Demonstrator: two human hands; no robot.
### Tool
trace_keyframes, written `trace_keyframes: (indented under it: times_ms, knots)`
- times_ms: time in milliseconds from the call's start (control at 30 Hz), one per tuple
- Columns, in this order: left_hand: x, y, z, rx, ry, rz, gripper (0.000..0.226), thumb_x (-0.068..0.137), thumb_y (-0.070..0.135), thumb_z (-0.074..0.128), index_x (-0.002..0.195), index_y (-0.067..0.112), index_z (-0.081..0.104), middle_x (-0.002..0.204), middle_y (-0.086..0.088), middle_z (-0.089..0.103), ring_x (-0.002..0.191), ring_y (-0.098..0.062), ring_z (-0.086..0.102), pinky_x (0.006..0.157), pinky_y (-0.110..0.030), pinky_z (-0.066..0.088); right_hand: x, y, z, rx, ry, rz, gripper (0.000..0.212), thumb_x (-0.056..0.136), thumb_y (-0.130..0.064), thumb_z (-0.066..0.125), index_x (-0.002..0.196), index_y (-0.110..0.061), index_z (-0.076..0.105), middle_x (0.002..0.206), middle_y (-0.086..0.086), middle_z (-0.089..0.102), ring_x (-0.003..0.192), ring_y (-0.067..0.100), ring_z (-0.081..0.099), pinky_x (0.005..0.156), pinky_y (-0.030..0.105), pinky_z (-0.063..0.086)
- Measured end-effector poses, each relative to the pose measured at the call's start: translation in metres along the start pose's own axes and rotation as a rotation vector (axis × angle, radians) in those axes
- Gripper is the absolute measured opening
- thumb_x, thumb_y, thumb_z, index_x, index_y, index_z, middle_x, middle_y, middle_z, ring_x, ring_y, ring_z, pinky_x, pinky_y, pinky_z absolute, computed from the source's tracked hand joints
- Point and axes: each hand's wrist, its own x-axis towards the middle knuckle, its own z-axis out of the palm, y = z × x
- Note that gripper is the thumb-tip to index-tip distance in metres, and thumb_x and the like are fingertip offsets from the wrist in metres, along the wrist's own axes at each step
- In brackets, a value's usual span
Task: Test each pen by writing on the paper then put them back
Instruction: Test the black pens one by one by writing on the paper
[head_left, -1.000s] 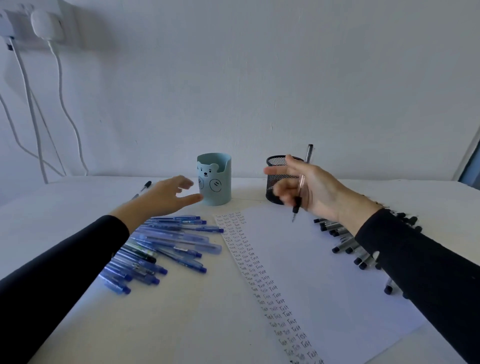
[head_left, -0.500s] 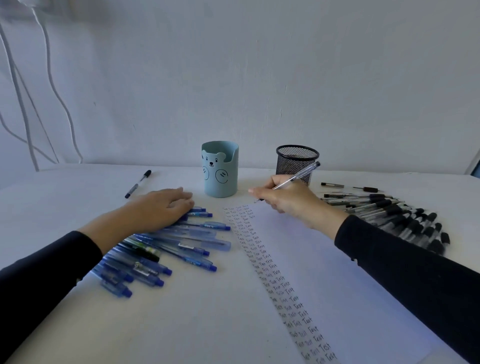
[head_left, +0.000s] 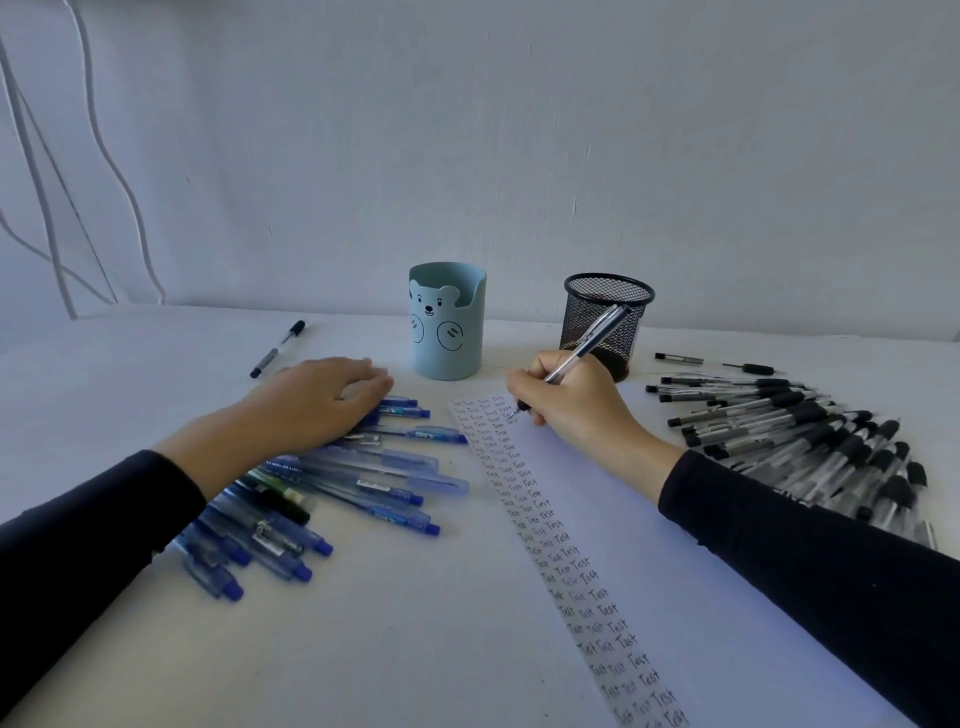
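Right hand (head_left: 576, 405) pinches pen (head_left: 592, 338), tip on paper (head_left: 623, 519) at twelve o'clock. Left hand (head_left: 317, 400), flat, could roll blue pens (head_left: 374, 488) away.

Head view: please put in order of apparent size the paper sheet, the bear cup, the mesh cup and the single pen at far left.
1. paper sheet, largest by far.
2. bear cup and mesh cup: nearly alike, not ranked.
3. single pen, smallest.

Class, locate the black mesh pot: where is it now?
In the head view, the mesh pot stands at the back of the table, right of centre, beside the blue bear cup and just behind the right hand writing with a pen.
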Motion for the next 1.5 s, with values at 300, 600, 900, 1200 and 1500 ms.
trace_keyframes:
  times_ms: [300, 600, 900, 1200, 1500]
  knots:
    - [-0.055, 0.070, 0.001, 0.127, -0.299, 0.280, 0.108, 0.062, 0.098, 0.023, 0.151, 0.044, -0.007, 0.157, 0.022, -0.019, 0.145, -0.005, -0.018, 0.120, -0.045, -0.009, 0.001, 0.003, -0.001, 0.058, 0.018, 0.021, 0.034, 0.093, -0.020, 0.061, 0.073, 0.007, 0.058, 0.051, -0.009, 0.059, 0.048, 0.002, 0.051, 0.056, 0.016, 0.044]
    - [-0.041, 0.039, 0.004, 0.194, -0.246, 0.207, 0.082, 0.074, 0.079, 0.004, 0.150, 0.048, 0.006, 0.158, 0.023, -0.006, 0.145, 0.001, -0.009, 0.119, -0.043, -0.011, 0.002, 0.002, -0.003, 0.153, -0.002, 0.074, 0.032, 0.094, -0.033, 0.064, 0.068, -0.014, 0.060, 0.058, -0.003, 0.063, 0.052, 0.009, 0.058, 0.050, 0.021, 0.045]
    - [-0.034, 0.056, 0.010, 0.031, 0.088, 0.135, 0.054, 0.079, 0.078, 0.034, 0.105, 0.038, 0.058, 0.139, 0.018, 0.049, 0.119, -0.010, 0.053, 0.116, -0.037, 0.022, 0.003, -0.002, 0.003, -0.065, 0.020, 0.009, 0.037, 0.081, -0.015, 0.066, 0.049, -0.012, 0.049, 0.054, 0.016, 0.058, 0.050, 0.013, 0.046, 0.054, 0.022, 0.039]
    - [-0.026, 0.049, 0.012, 0.150, -0.152, 0.023, 0.062, 0.097, 0.059, 0.018, 0.154, 0.036, 0.012, 0.162, 0.012, 0.003, 0.149, -0.009, 0.000, 0.122, -0.042, 0.000, 0.002, 0.001, 0.003, -0.028, 0.001, -0.025, 0.041, 0.083, -0.008, 0.066, 0.049, -0.013, 0.045, 0.041, -0.008, 0.045, 0.041, -0.001, 0.053, 0.053, 0.014, 0.048]
    - [-0.025, 0.047, 0.014, 0.231, -0.189, 0.022, 0.060, 0.099, 0.054, 0.011, 0.154, 0.035, -0.001, 0.161, 0.013, -0.007, 0.149, -0.009, -0.007, 0.122, -0.041, 0.000, 0.001, -0.001, 0.004, -0.031, -0.020, -0.037, 0.040, 0.082, -0.007, 0.066, 0.048, -0.014, 0.046, 0.040, -0.005, 0.046, 0.040, 0.001, 0.053, 0.059, 0.023, 0.058]
